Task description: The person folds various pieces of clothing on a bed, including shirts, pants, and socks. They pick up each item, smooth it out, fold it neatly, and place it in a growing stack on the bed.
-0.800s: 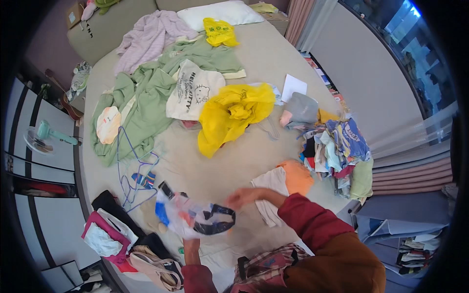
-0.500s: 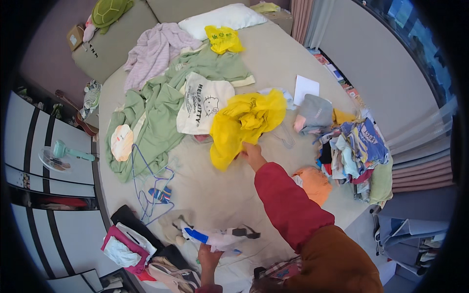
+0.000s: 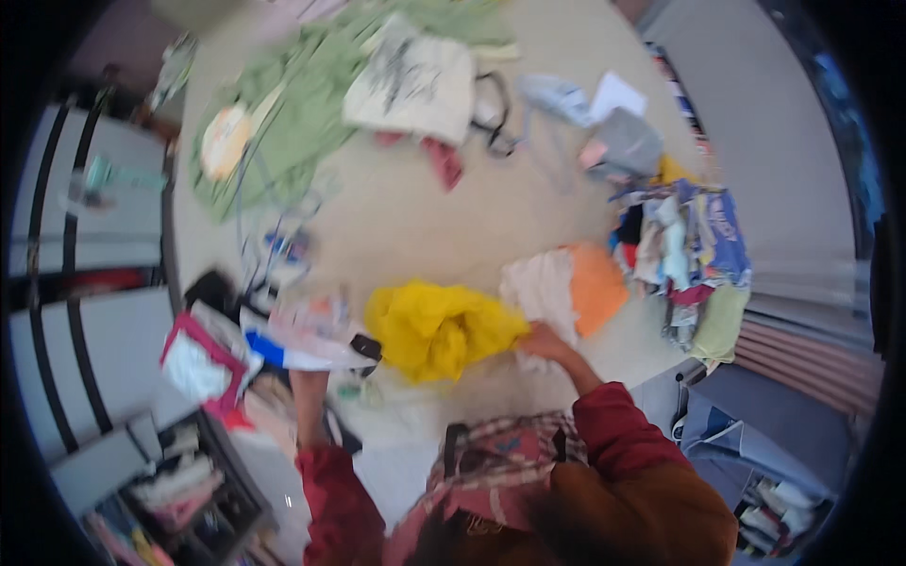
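My right hand (image 3: 550, 343) is closed on the right edge of a crumpled, thin yellow bag (image 3: 425, 325), which hangs close in front of me. To its left, my left hand (image 3: 310, 385) grips a bundle of pale pink and white material (image 3: 316, 335) from below. A blue strip and a black piece show on that bundle; motion blur hides its kind, and the left fingers are mostly covered by it. Just past my right hand lie a pale cloth (image 3: 540, 291) and an orange cloth (image 3: 597, 288).
A cream tote bag (image 3: 411, 83) lies on a green blanket (image 3: 302, 123), with black straps (image 3: 493, 113) beside it. Purple-blue hangers (image 3: 247, 193) rest at left. Folded clothes (image 3: 684, 241) are stacked at right. An open drawer unit (image 3: 212, 505) stands lower left.
My right hand has pulled the yellow bag toward me from beside the tote bag, uncovering the black straps. My left hand has raised the pale bundle. The view has tipped downward.
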Tool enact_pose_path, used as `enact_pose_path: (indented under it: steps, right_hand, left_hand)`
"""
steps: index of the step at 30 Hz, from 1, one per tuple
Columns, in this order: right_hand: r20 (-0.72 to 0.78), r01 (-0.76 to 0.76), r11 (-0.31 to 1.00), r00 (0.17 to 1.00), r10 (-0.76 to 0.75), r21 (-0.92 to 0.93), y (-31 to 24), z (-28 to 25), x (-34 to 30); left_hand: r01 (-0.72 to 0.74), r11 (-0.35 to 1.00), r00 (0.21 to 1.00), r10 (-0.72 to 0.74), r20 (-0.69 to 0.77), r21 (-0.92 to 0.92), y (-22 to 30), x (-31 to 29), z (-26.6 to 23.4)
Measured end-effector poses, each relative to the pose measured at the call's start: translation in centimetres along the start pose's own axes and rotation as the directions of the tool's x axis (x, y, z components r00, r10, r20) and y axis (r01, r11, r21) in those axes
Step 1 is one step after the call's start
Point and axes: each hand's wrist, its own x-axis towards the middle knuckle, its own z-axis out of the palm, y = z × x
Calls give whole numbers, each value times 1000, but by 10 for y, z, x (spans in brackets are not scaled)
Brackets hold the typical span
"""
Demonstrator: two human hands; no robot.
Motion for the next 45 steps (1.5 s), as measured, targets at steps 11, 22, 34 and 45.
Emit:
enact_pose_path:
  steps: [11, 22, 34, 45]
  right_hand:
    - [-219, 771, 636, 625, -749, 25, -218, 12, -58]
    - [-184, 345, 883, 936, -299, 320, -210, 68, -44]
    - [-288, 284, 689, 951, -112, 666, -141, 53, -27]
    - [-305, 570, 773, 816, -491, 278, -180, 100, -46]
  left_hand:
    - [-297, 939, 952, 277, 129, 171, 110, -26, 28]
    - [-359, 921, 933, 359, 28, 150, 110, -90, 27]
    - [184, 980, 964, -165, -206, 76, -77, -183, 9]
    - [-484, 833, 874, 442, 205, 268, 131, -125, 63]
